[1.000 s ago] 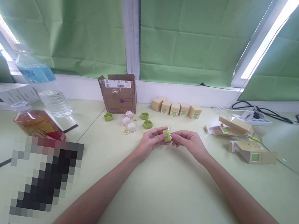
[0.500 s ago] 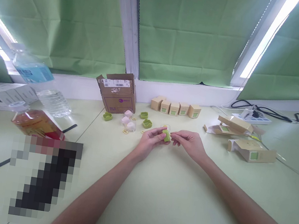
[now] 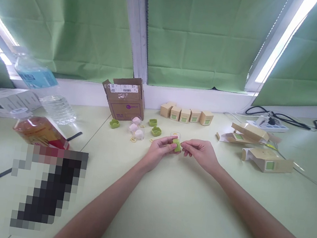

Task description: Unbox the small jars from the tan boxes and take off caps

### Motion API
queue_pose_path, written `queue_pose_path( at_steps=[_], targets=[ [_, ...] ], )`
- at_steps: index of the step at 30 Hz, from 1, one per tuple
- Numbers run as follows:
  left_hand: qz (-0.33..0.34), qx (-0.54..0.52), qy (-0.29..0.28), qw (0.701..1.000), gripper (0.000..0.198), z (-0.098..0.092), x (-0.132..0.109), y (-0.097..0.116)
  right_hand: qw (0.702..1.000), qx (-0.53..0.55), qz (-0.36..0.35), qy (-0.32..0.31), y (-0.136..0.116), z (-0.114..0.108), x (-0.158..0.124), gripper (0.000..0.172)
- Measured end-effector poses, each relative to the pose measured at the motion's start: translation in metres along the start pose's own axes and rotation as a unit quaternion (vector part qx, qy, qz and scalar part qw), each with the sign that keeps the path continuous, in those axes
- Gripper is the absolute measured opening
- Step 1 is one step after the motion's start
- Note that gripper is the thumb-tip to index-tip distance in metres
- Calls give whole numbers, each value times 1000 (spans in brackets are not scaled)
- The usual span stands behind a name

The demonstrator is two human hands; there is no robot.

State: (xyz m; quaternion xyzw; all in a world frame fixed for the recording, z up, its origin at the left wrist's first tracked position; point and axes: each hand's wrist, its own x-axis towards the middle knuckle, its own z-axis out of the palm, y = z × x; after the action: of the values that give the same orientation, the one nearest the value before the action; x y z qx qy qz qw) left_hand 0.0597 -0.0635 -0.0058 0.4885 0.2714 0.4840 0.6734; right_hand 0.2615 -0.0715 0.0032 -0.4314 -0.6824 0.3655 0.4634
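A person's two hands are meeting over a pale green table (image 3: 180,213), both working one small green piece (image 3: 177,145). The left hand (image 3: 158,147) is curling its fingers around the piece and pinching it between thumb and fingertips. The right hand (image 3: 201,151) is pinching the piece's right edge with thumb and forefinger, its other fingers folded loosely. The piece is sitting between the two hands, held just above the tabletop.

Just beyond the left hand, more green pieces (image 3: 156,131) are lying beside small clear cups (image 3: 138,134) holding something white. Farther back from that hand, an opened cardboard box (image 3: 125,99) is standing against the window ledge. Beyond both hands, a row of small tan boxes (image 3: 186,115) is lining up side by side. Well off to the right of the right hand, flattened and half-folded cartons (image 3: 267,162) are lying about, with a power strip (image 3: 266,125) behind them. Far out to the left of the left hand, a water bottle (image 3: 45,88) is lying on its side.
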Motion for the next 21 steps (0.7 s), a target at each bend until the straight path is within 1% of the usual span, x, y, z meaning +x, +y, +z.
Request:
queue_pose_path(
  at_steps=[7,12,14,18,21],
  targets=[
    [-13,7,-1,1000,51,-1,-1,0,999,-37,-17,-2,-1,0,-1,31],
    [-14,22,-1,1000,52,-2,-1,-1,999,-33,-12,-8,-1,1,-1,32],
    [-11,22,-3,1000,51,-2,-1,0,1000,-5,3,-5,1,2,-1,31],
    [-10,3,-9,1000,49,-2,0,1,994,96,60,-4,2,4,1,34],
    [-10,-18,2,1000,48,-2,1,2,987,140,72,-13,-1,6,3,39]
  ],
)
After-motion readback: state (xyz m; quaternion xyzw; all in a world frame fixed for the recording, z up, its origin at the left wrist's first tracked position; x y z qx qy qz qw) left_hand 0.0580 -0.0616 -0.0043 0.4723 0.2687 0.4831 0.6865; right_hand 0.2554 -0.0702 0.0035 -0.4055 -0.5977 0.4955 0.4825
